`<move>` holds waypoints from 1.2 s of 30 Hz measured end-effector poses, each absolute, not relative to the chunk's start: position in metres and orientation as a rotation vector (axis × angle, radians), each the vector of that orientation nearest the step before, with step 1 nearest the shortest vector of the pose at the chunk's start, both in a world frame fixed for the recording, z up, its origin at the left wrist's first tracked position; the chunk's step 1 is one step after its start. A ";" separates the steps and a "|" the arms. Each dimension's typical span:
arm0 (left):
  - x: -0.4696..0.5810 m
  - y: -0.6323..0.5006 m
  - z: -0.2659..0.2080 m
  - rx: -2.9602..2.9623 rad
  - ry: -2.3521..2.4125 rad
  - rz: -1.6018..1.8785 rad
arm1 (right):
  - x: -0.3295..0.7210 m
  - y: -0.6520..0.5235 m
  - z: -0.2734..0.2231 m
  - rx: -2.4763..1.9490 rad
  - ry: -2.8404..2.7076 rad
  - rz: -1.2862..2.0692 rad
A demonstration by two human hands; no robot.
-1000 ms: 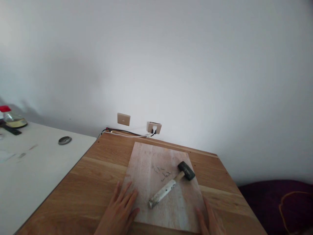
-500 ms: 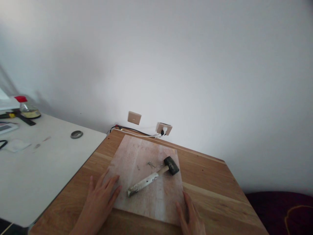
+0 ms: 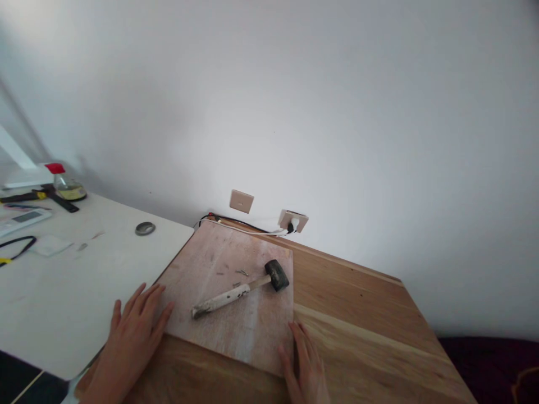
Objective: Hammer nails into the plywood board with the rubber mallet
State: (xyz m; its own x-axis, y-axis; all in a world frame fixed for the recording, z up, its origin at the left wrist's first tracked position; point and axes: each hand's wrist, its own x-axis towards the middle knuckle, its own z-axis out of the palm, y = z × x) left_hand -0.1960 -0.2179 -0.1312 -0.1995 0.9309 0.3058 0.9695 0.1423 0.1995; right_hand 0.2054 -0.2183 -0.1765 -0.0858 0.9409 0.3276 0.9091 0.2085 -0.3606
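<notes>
A thin wooden board (image 3: pixel 261 331) with a pale, worn surface lies flat on the wooden tabletop. On it rests a mallet (image 3: pixel 225 298) with a black head and a scuffed white handle, its head pointing right. Several small nails (image 3: pixel 242 272) lie loose behind the handle. My left hand (image 3: pixel 137 325) is open at the board's left edge, fingers spread, thumb on the near left corner. At the near right corner, my right hand (image 3: pixel 305 359) has its thumb over the board and its fingers along the right edge. Neither hand touches the mallet.
A white table (image 3: pixel 113 269) adjoins on the left, carrying a tape roll (image 3: pixel 145 228), a red-capped bottle (image 3: pixel 69 188), a hammer (image 3: pixel 61 199) and a cable (image 3: pixel 21 252). Behind are a wall, a blank plate (image 3: pixel 241 201) and a socket (image 3: pixel 293 221) with plugged-in cords.
The board has slid left over the wooden tabletop, up to the white table's edge, carrying the mallet and nails. Both hands have moved left with it. The view has turned slightly left.
</notes>
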 end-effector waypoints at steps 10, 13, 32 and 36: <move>-0.199 -0.213 -0.140 -1.909 -2.289 -0.815 | 0.212 -0.211 -0.168 -1.725 -2.112 -0.031; -0.190 -0.215 -0.133 -1.876 -2.278 -0.858 | 0.203 -0.210 -0.155 -1.814 -1.988 -0.007; -0.085 -0.242 -0.134 -2.375 -1.941 -0.940 | 0.329 -0.252 -0.130 -2.064 -1.744 -0.013; -0.072 -0.237 -0.130 -2.421 -1.874 -0.858 | 0.332 -0.257 -0.125 -2.042 -1.535 0.012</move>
State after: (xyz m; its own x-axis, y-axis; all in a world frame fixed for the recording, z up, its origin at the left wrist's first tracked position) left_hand -0.0715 -0.2371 -0.1300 0.1598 0.9076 0.3882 0.8871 -0.3045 0.3468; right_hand 0.3319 -0.2573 -0.1252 0.3385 0.8827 0.3261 0.8775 -0.1710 -0.4481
